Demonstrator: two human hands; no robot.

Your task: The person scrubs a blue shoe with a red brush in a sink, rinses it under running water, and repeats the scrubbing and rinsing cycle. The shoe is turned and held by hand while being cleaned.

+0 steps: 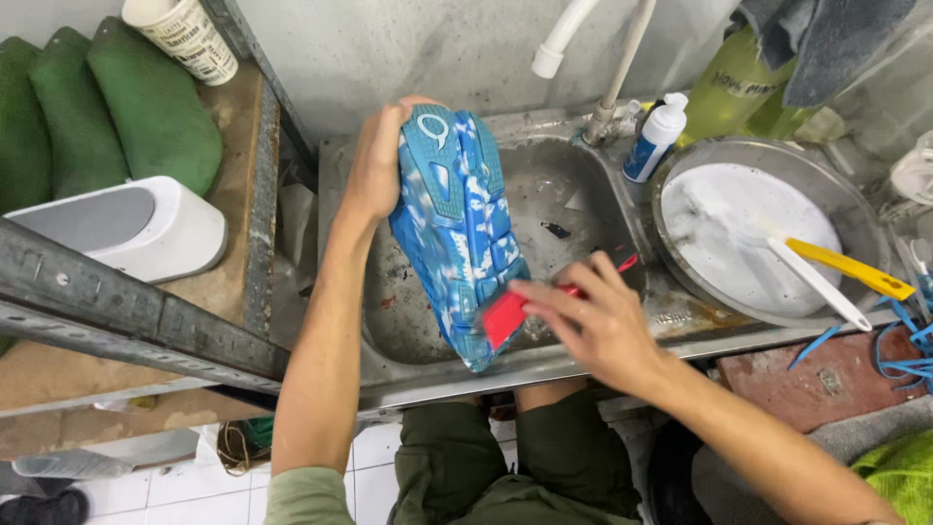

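A blue shoe (457, 224) is held sole-up over a steel sink (573, 209), its sole streaked with white suds. My left hand (377, 165) grips the shoe at its far end, near the heel. My right hand (588, 316) holds a red brush (510, 311) pressed against the near end of the sole, by the toe. The brush's handle tip shows red past my fingers.
A white faucet (559, 44) hangs over the sink. To the right sits a round metal basin (680, 170) of soapy water with a white brush and a yellow one in it. A white-and-blue bottle (656, 136) stands by the tap. Wooden shelf with green cushions on the left.
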